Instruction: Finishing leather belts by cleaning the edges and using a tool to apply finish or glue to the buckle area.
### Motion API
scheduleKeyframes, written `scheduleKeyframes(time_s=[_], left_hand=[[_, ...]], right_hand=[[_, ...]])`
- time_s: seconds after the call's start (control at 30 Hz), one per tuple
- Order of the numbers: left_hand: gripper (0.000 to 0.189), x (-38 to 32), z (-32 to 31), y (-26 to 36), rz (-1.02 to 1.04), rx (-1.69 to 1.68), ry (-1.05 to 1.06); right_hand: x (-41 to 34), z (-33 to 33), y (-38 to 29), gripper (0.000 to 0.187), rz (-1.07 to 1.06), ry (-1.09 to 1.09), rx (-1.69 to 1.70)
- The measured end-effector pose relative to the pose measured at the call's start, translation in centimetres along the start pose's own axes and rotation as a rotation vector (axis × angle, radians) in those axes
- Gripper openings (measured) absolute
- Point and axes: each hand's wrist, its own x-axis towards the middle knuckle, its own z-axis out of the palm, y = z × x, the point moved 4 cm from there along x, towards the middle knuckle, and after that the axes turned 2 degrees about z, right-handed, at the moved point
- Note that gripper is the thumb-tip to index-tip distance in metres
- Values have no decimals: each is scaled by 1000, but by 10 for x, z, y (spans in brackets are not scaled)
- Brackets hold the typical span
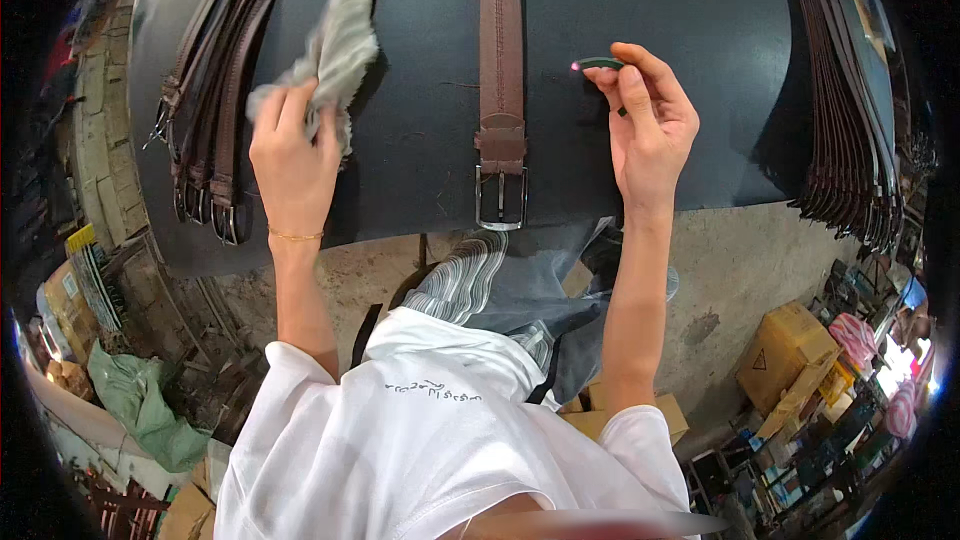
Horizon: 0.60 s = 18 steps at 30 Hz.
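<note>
A brown leather belt (501, 52) lies lengthwise down the middle of the dark tabletop, its metal buckle (500, 199) at the near edge. To its left, my left hand (296, 139) grips a crumpled grey-white cloth (341, 45), blurred at its lower left and touching no belt. Right of the belt, my right hand (651, 116) pinches a small dark green curved object (600, 62) between thumb and fingers; a pinkish bright spot shows at its left end. What this object is, I cannot tell.
Several brown belts (240, 67) with buckles lie at the table's left. A larger row of belts (832, 105) hangs over its right edge. The dark tabletop (420, 187) ends just before my body. Cardboard boxes (784, 356) and a green sack (142, 405) stand below.
</note>
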Motion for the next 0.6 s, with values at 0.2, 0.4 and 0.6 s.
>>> scheduleKeyframes(time_s=[0.2, 0.4, 0.6], left_hand=[[46, -30, 26, 93, 490, -281, -225], [64, -49, 27, 91, 331, -72, -259], [31, -50, 11, 39, -42, -274, 157]], right_hand=[[7, -9, 6, 23, 26, 14, 426], [4, -17, 3, 20, 65, 41, 612], [3, -20, 1, 15, 18, 125, 648]])
